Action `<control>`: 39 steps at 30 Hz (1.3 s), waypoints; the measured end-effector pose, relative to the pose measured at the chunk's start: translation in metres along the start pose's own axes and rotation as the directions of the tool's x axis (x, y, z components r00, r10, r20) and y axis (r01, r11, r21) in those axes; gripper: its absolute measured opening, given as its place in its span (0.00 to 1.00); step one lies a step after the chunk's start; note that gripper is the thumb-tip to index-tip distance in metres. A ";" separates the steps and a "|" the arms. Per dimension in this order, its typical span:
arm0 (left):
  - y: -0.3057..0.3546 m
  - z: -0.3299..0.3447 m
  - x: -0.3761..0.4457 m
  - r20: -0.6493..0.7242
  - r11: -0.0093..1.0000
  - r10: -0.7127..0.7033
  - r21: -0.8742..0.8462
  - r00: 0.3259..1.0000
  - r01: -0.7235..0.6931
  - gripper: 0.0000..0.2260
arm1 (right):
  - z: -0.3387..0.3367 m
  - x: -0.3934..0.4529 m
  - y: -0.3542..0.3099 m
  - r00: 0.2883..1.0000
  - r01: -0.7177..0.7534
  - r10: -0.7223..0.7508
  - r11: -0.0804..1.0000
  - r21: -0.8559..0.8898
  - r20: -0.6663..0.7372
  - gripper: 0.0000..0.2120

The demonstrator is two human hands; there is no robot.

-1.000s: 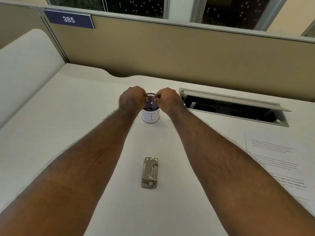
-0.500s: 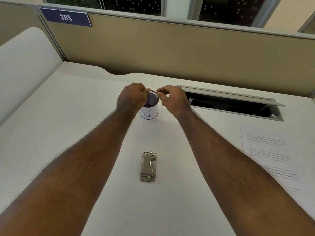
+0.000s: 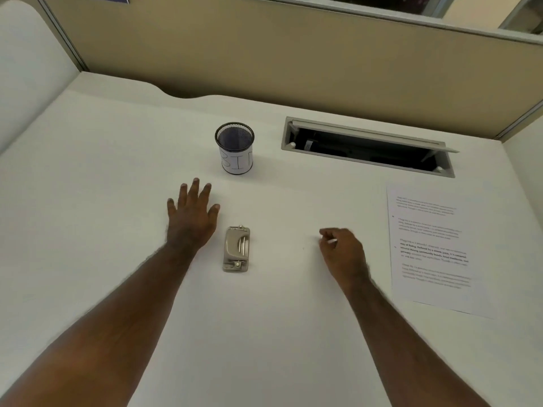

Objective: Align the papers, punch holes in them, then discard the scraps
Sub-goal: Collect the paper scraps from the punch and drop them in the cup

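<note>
Both hands have left the bin (image 3: pixel 235 149): left hand (image 3: pixel 192 214) spread flat, right hand (image 3: pixel 342 251) fingers loosely curled, empty.

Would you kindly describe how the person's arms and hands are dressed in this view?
Both forearms are bare, with no sleeves in view. The left hand and right hand wear no gloves, and no watch, ring or bracelet is visible on either.

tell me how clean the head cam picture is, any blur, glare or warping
Head view: soft, even light with faint shadows and no glare on the desk; wide-angle bending at the partition edges; fine print on the papers is too blurred to read, while the hole punch and the lettering on the mesh cup look fairly sharp.
</note>
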State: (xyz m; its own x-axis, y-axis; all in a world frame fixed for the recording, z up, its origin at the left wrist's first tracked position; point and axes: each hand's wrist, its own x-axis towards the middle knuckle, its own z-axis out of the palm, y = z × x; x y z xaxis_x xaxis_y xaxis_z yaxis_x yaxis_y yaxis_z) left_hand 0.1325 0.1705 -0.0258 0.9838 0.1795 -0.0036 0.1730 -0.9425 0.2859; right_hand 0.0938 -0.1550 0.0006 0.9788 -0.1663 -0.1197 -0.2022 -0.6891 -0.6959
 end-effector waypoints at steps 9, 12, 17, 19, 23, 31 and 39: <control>-0.008 0.017 -0.010 0.076 0.997 -0.012 0.079 0.997 0.006 0.26 | 0.017 -0.013 -0.006 0.979 0.110 -0.064 0.964 -0.242 0.191 0.11; -0.009 0.019 -0.011 0.058 0.998 -0.004 0.066 0.998 0.000 0.26 | 0.016 -0.009 -0.013 0.978 0.119 -0.058 0.944 -0.309 0.198 0.09; -0.010 0.022 -0.011 0.035 0.999 0.000 0.054 0.999 -0.002 0.26 | 0.021 -0.007 -0.026 0.985 0.121 -0.046 0.878 -0.462 0.169 0.09; -0.011 0.022 -0.011 0.031 0.999 -0.002 0.054 1.000 0.000 0.26 | 0.026 -0.007 -0.029 0.988 0.119 -0.052 0.851 -0.512 0.144 0.10; -0.011 0.023 -0.010 0.036 0.999 -0.008 0.041 0.999 0.006 0.26 | 0.033 -0.011 -0.036 0.989 0.122 -0.047 0.781 -0.613 0.137 0.09; -0.012 0.024 -0.010 0.026 1.000 -0.003 0.023 1.000 0.002 0.26 | 0.026 -0.008 -0.042 0.992 0.096 -0.034 0.840 -0.534 0.125 0.03; -0.013 0.026 -0.010 0.024 0.999 -0.004 0.035 1.000 0.004 0.26 | -0.009 0.053 -0.072 0.995 -0.034 0.029 0.998 0.055 0.098 0.09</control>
State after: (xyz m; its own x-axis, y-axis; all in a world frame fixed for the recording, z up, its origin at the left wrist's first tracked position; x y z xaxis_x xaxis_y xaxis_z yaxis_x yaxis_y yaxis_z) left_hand 0.1212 0.1738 -0.0543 0.9839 0.1768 -0.0280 0.1781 -0.9513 0.2518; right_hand 0.1603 -0.1204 0.0511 0.9711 -0.1161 -0.2083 -0.2333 -0.6431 -0.7294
